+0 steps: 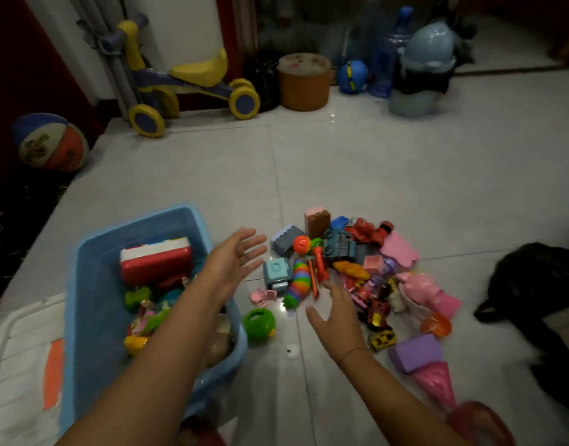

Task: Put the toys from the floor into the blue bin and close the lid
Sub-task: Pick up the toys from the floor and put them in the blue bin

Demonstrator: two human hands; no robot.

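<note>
A blue bin (93, 252) stands open on the floor at the left, holding a red and white case (156, 263) and several small toys. Right of it lies a pile of toys: a rainbow slug (297, 281), a teal cube (276, 273), a green round toy (259, 325), a grey block (284, 241), a purple block (415, 352) and pink pieces. My left hand (235, 262) hovers with fingers spread over the bin's right rim, holding nothing. My right hand (334, 312) is spread above the near side of the pile, also holding nothing. A white lid (22, 349) lies left of the bin.
A yellow and blue ride-on trike (186, 82), an orange stool (304, 82), a basketball (49, 143) and blue water bottles (386, 56) line the back wall. A black bag (540, 291) lies at the right. Bare tile spreads beyond the pile.
</note>
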